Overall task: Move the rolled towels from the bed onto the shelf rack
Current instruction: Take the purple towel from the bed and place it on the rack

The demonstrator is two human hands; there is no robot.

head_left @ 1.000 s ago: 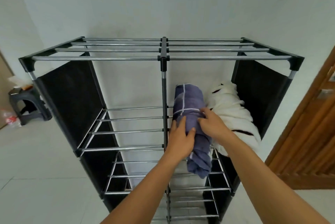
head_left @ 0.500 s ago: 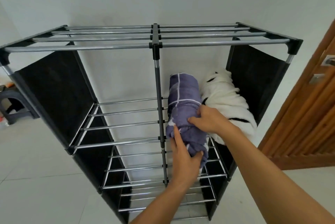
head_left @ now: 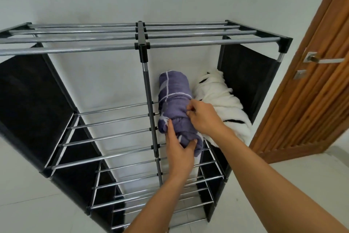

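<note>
A rolled purple towel (head_left: pixel 172 96) with white lines lies on the second tier of the metal shelf rack (head_left: pixel 113 48), in its right half, just right of the centre post. A rolled white towel (head_left: pixel 221 96) with black marks lies beside it against the rack's black right side panel. My left hand (head_left: pixel 179 151) grips the purple towel's near end from below. My right hand (head_left: pixel 203 116) pinches the purple towel's top fold near its middle. The bed is out of view.
The rack stands against a white wall, with black fabric side panels (head_left: pixel 28 104) and bare rod shelves on its left half and lower tiers. A wooden slatted door (head_left: pixel 311 100) with a metal handle (head_left: pixel 321 60) stands close on the right. White tiled floor lies around.
The view has shifted and tilted, with the rack now larger in view. My left hand slid from the towel's side to its near end; my right hand stays on the top fold.
</note>
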